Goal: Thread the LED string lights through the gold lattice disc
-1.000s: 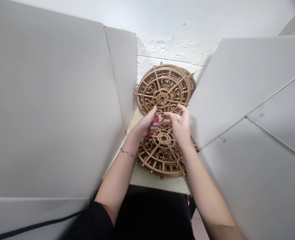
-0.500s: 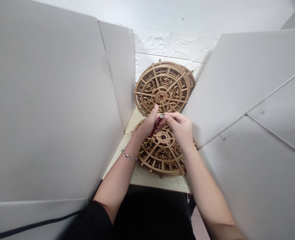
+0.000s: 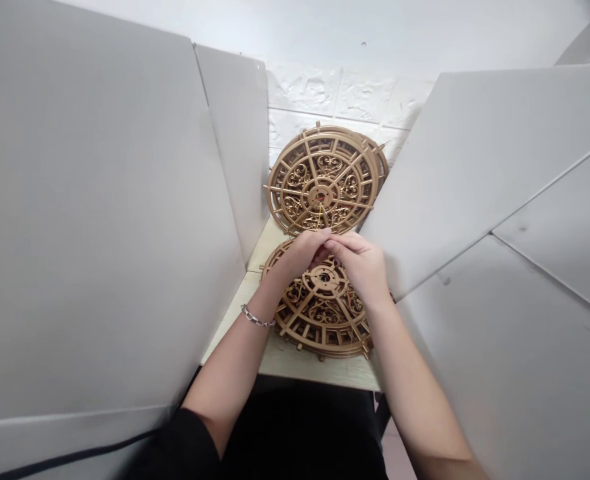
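Observation:
My left hand (image 3: 309, 248) is closed, its thumb tip against the fingertips of my right hand. Inside its curled fingers is the small red lighter-shaped object of the earlier frame, now almost wholly hidden. My right hand (image 3: 357, 259) pinches with thumb and forefinger at the end of a thin yellow wire (image 3: 319, 217). The wire runs down from the hub of the upper gold openwork wheel (image 3: 319, 155). Below both hands lies a second gold wheel (image 3: 325, 313) with scrollwork, its upper part covered by my hands.
The wheels lie stacked on a pale wooden board (image 3: 319, 373). Tall grey panels stand close on the left (image 3: 99, 220) and right (image 3: 455, 173). Behind is a white brick-patterned wall (image 3: 305, 90). A black cable (image 3: 89, 452) runs along the lower left.
My left thumb has come over towards my right fingertips, and the two hands now touch. The red object, plainly seen before, is now covered by my fingers.

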Action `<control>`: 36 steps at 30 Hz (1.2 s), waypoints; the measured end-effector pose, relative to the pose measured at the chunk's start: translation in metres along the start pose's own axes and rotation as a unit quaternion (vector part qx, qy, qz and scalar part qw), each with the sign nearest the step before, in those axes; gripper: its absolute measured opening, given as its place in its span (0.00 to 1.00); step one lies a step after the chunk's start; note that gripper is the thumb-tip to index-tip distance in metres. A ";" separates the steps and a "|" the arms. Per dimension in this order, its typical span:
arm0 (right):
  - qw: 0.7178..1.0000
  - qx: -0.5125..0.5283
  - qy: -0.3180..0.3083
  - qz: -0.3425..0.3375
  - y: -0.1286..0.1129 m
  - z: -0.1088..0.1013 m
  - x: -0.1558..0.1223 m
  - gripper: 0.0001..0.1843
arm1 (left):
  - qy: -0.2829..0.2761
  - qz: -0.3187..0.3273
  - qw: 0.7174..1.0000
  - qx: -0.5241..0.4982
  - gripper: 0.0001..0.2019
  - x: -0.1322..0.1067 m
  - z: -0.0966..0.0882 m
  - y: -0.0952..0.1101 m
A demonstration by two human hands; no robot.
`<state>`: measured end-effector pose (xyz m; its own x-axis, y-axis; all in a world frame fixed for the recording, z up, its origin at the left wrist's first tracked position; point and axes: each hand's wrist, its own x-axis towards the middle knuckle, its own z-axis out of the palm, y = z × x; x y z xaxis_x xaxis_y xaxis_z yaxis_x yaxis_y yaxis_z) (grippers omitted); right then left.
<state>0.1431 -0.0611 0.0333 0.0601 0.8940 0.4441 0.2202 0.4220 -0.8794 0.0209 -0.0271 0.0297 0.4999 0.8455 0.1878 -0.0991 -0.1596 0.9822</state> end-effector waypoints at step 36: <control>0.880 -0.275 -0.375 0.094 0.012 -0.033 0.002 0.12 | 0.119 -0.114 0.844 -0.510 0.14 0.019 -0.035 -0.024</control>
<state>0.1775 -0.0588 0.0294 -0.4681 0.8754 -0.1202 0.7259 0.3034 -0.6173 0.0023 0.0106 0.0094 0.4315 0.8925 -0.1313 -0.7735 0.4409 0.4552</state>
